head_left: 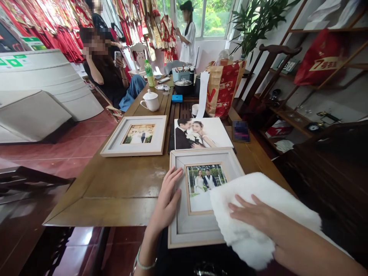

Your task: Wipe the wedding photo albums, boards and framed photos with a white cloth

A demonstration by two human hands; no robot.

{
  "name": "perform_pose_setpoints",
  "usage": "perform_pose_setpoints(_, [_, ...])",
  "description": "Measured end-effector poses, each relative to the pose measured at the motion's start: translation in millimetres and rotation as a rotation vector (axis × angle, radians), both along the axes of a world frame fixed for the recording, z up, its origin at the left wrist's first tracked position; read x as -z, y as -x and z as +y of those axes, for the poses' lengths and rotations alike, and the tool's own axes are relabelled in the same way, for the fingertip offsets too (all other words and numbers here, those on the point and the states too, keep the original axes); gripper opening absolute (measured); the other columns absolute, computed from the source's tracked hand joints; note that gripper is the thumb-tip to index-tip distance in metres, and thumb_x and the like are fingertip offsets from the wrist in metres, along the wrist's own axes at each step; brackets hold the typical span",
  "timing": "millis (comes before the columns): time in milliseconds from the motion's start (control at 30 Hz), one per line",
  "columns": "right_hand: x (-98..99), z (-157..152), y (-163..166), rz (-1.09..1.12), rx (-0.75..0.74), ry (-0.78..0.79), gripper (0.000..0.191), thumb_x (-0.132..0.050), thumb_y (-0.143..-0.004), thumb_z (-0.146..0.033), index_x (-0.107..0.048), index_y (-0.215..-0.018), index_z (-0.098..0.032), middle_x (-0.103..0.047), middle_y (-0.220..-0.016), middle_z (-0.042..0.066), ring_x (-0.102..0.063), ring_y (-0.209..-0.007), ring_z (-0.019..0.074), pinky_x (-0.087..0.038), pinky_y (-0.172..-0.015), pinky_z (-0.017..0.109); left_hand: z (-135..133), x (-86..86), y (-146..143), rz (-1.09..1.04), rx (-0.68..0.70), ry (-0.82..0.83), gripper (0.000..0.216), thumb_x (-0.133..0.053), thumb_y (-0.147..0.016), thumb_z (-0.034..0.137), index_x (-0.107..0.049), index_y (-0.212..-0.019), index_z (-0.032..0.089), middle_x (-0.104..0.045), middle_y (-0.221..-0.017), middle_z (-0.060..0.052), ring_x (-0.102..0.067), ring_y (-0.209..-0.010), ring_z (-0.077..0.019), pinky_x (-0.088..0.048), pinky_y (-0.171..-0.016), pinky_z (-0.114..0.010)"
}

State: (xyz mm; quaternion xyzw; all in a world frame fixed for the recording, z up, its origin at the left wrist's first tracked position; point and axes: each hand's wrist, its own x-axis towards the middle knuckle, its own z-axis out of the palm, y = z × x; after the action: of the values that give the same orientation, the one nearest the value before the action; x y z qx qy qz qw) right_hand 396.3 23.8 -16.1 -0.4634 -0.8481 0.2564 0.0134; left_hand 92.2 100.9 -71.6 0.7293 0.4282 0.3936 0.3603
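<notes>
A light wooden picture frame [178, 230] with a photo of a couple [204, 188] lies face up at the table's front edge. My left hand [166, 201] rests on its left side, fingers stretched out over the border. On the frame's right part, a fluffy white cloth [264, 184] covers one lower corner and hangs past the edge. My right hand [255, 216] lies flat on this cloth with its fingers spread. Just behind the frame is a large unframed couple photo [215, 134]. A second framed photo [115, 146] lies to the left.
The wooden table [123, 180] also bears a white lidded cup [150, 101], a green bottle [149, 73], a black pot [183, 86], a red paper bag [221, 90] and a phone [240, 131]. A seated person [107, 73] is at the far left. Shelves [299, 122] stand right.
</notes>
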Motion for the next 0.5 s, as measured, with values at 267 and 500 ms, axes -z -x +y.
perform_pose_setpoints(267, [1.2,45,8,0.005,0.086,-0.125,0.093,-0.037,-0.052,0.005,-0.049,-0.139,-0.026,-0.046,-0.147,-0.001,-0.03,-0.141,0.0237,-0.022,-0.118,0.053,0,-0.5,0,-0.006,0.009,0.017,0.047,-0.04,-0.098,0.019,-0.041,-0.143,0.035,-0.038,-0.153,0.0,-0.016,-0.148,-0.0236,-0.015,-0.12,-0.051])
perform_pose_setpoints(500, [12.8,100,25,0.046,0.185,-0.339,0.086,-0.039,-0.053,0.003,-0.049,-0.137,-0.015,-0.05,-0.144,0.006,-0.03,-0.141,0.022,-0.02,-0.118,0.054,0,-1.7,0,0.0,0.009,0.02,0.048,-0.039,-0.098,0.018,-0.041,-0.143,0.034,-0.038,-0.153,-0.001,-0.016,-0.148,-0.0234,-0.015,-0.12,-0.052])
